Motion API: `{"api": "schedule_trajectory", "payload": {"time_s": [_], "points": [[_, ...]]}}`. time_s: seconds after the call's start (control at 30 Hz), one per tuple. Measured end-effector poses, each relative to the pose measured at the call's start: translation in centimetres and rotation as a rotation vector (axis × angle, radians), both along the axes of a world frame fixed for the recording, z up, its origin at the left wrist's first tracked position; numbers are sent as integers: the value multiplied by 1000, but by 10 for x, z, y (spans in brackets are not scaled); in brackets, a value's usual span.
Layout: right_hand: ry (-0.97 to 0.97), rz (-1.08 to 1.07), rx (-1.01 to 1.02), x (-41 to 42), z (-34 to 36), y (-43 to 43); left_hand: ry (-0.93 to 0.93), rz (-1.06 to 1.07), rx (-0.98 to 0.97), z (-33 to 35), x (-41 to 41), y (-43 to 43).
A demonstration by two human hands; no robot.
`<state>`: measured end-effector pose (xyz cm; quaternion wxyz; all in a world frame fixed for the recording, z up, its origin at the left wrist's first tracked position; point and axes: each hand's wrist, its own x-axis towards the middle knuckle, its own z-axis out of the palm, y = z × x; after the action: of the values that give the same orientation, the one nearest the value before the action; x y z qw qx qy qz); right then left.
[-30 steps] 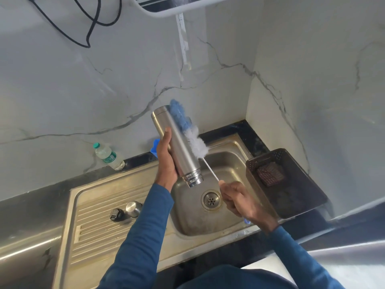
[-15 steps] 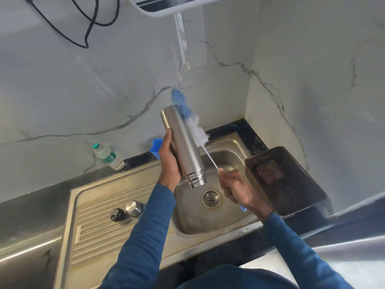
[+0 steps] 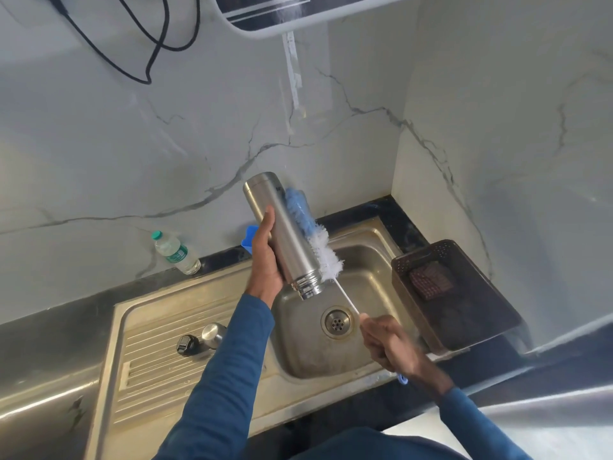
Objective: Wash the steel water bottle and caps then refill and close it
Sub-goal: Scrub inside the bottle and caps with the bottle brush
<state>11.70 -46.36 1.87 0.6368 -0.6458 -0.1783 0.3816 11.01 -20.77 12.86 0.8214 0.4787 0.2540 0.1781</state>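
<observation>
Bottle (image 3: 282, 237) gripped inverted by left hand (image 3: 265, 260), mouth down-right; brush (image 3: 313, 234), clenched in right hand (image 3: 391, 343), laid along its right flank

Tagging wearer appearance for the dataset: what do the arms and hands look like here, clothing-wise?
Both arms wear long, plain blue sleeves ending at the wrists, with no visible logos or markings. The left hand and right hand are bare: no gloves. No rings, watch or bands show in this view.
</observation>
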Motion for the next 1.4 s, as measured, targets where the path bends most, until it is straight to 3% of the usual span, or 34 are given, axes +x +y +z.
{"api": "schedule_trajectory", "payload": {"time_s": [0.27, 0.57, 0.83, 1.07, 1.4], "points": [[-105, -78, 35, 34, 40, 34, -8, 26, 53, -8, 3, -11], [-183, 9, -39, -2, -8, -12, -14, 215, 49, -8, 13, 6], [-264, -58, -67, 28, 29, 9, -31, 22, 134, -12, 8, -21], [-232, -94, -46, 43, 50, 24, -10, -24, 99, -8, 0, -23], [-135, -9, -69, 2, 15, -8, -50, 115, 36, 5, 3, -9]]}}
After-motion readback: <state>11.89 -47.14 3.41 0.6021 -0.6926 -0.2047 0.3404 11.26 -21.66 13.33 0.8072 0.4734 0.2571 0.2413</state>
